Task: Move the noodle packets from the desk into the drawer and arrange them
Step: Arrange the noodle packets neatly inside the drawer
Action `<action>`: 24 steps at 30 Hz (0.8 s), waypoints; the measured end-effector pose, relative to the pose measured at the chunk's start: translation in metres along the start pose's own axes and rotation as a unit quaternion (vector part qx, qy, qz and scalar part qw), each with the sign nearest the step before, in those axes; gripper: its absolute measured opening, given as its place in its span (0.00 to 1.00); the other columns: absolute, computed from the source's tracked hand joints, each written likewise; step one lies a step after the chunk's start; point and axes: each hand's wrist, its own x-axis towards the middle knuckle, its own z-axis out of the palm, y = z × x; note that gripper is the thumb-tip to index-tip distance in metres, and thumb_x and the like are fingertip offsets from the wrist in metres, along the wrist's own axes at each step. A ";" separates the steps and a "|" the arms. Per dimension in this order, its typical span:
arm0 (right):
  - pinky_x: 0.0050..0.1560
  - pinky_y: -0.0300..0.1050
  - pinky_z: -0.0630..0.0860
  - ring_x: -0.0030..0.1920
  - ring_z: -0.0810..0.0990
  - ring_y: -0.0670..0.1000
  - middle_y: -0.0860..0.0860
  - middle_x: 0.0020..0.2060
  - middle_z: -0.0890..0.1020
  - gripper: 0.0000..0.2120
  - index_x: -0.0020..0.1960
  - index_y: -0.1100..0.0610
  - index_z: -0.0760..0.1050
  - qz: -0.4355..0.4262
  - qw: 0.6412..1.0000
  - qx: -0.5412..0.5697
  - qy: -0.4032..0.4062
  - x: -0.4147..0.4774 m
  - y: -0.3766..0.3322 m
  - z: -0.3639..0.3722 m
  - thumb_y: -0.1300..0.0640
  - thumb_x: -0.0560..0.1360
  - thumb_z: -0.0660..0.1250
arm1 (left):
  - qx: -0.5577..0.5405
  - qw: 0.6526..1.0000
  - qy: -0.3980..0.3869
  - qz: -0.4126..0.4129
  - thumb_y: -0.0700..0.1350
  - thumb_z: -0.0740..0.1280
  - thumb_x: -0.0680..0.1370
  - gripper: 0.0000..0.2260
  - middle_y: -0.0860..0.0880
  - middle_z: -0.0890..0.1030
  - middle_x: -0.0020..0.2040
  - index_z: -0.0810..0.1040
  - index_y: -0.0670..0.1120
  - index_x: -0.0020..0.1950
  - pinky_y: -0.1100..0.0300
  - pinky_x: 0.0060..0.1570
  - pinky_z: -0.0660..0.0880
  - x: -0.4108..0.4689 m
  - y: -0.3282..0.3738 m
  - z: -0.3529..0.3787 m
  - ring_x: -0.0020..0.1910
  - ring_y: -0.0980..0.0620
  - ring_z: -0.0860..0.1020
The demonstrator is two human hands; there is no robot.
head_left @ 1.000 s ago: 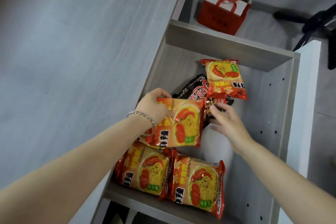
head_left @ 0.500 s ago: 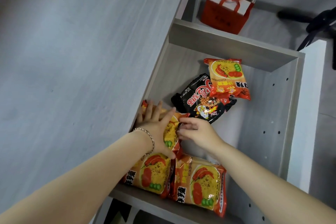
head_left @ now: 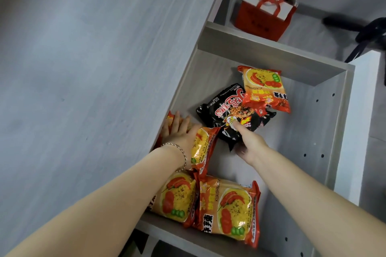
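Observation:
The open grey drawer [head_left: 325,123] holds several noodle packets. Two orange packets lie side by side at the near end, one on the left [head_left: 177,198] and one on the right [head_left: 229,213]. My left hand [head_left: 179,133] lies flat, fingers spread, on a third orange packet [head_left: 203,148] against the drawer's left wall. My right hand [head_left: 248,142] grips the near edge of a black packet [head_left: 227,110] in the middle, thumb on top. Another orange packet [head_left: 264,87] overlaps the black one at the far end.
The grey desk top [head_left: 94,69] fills the left of the view and overhangs the drawer's left side. Beyond the drawer, a red gift bag [head_left: 261,21] stands on the floor, with black cables [head_left: 367,33] to its right.
My left hand went from holding the orange packet up to pressing it flat by the left wall. My right hand let go of that packet and took hold of the black one.

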 end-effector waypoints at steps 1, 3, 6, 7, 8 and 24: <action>0.40 0.45 0.76 0.51 0.79 0.54 0.55 0.60 0.79 0.21 0.57 0.58 0.75 -0.007 0.999 0.032 -0.023 -0.004 -0.003 0.000 0.50 0.68 0.73 | 0.005 1.000 0.004 0.002 0.43 0.77 0.66 0.51 0.46 0.38 0.78 0.43 0.56 0.76 0.40 0.73 0.36 -0.001 0.000 0.001 0.74 0.41 0.31; 0.37 0.43 0.75 0.42 0.80 0.51 0.54 0.50 0.81 0.07 0.45 0.56 0.74 -0.011 0.994 0.093 -0.055 -0.014 -0.012 -0.003 0.55 0.72 0.70 | 0.035 0.999 0.008 0.001 0.40 0.75 0.68 0.51 0.46 0.36 0.77 0.40 0.54 0.76 0.39 0.72 0.35 -0.005 0.002 -0.001 0.74 0.40 0.31; 0.36 0.41 0.76 0.37 0.77 0.49 0.52 0.39 0.79 0.05 0.43 0.56 0.71 0.001 0.994 0.074 -0.083 -0.041 -0.031 -0.013 0.55 0.74 0.66 | 0.050 0.999 0.007 -0.009 0.40 0.73 0.70 0.50 0.44 0.33 0.76 0.38 0.52 0.77 0.40 0.73 0.35 -0.009 0.003 -0.001 0.73 0.40 0.31; 0.35 0.41 0.76 0.37 0.77 0.49 0.52 0.38 0.79 0.06 0.45 0.56 0.72 -0.005 0.996 0.024 -0.090 -0.052 -0.036 -0.016 0.54 0.73 0.66 | 0.036 0.999 0.009 -0.019 0.42 0.73 0.70 0.49 0.44 0.32 0.76 0.38 0.51 0.77 0.42 0.73 0.36 -0.010 0.000 0.001 0.73 0.40 0.31; 0.34 0.41 0.76 0.36 0.78 0.49 0.52 0.38 0.79 0.08 0.48 0.56 0.73 -0.025 0.994 -0.052 -0.092 -0.061 -0.041 -0.019 0.54 0.73 0.67 | 0.012 0.999 0.010 -0.035 0.44 0.73 0.71 0.49 0.43 0.32 0.76 0.38 0.50 0.77 0.44 0.74 0.38 -0.012 -0.003 0.003 0.74 0.41 0.31; 0.48 0.41 0.70 0.59 0.76 0.52 0.49 0.59 0.80 0.24 0.57 0.48 0.79 -0.428 0.534 -0.724 -0.085 -0.080 -0.142 0.058 0.50 0.62 0.77 | -0.021 0.997 -0.014 -0.075 0.46 0.72 0.72 0.51 0.42 0.33 0.76 0.33 0.41 0.75 0.46 0.76 0.44 -0.015 -0.003 0.002 0.75 0.40 0.34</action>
